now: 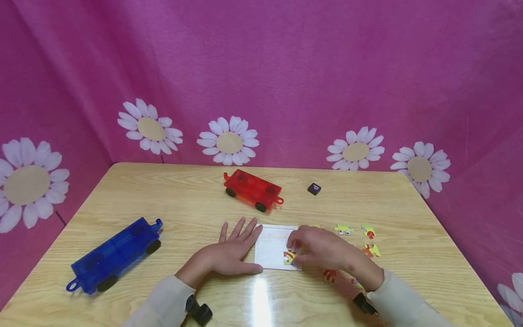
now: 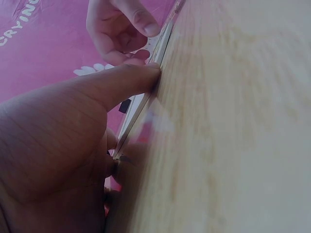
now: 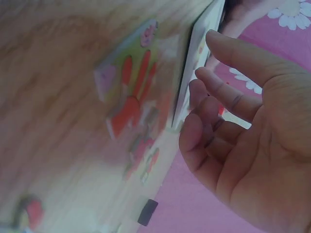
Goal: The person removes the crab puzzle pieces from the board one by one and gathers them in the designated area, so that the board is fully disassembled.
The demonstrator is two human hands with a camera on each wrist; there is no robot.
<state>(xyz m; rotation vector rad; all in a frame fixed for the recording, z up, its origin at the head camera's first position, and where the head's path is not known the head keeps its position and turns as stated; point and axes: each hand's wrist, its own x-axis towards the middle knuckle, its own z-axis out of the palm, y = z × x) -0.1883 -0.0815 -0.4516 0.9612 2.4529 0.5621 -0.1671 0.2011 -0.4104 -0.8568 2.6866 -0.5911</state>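
A white puzzle tray (image 1: pixel 271 247) with a raised rim lies flat in front of me. My left hand (image 1: pixel 234 254) rests at its left side, fingers spread, the thumb along the near left corner. One yellow and red jigsaw piece (image 1: pixel 289 257) lies in the tray's lower right corner. Over that corner is my right hand (image 1: pixel 323 250), its thumb and fingertips at the piece. In the right wrist view its thumb and index finger stand apart with no piece seen between them; the other fingers are bent. Whether the fingertips touch the piece is hard to tell.
Several loose jigsaw pieces (image 1: pixel 344 229) lie right of the tray, some partly hidden by my right arm. Behind stand a red toy wagon (image 1: pixel 254 188) and a small black tile (image 1: pixel 314 189) with a letter. A blue toy wagon (image 1: pixel 114 254) is at the left.
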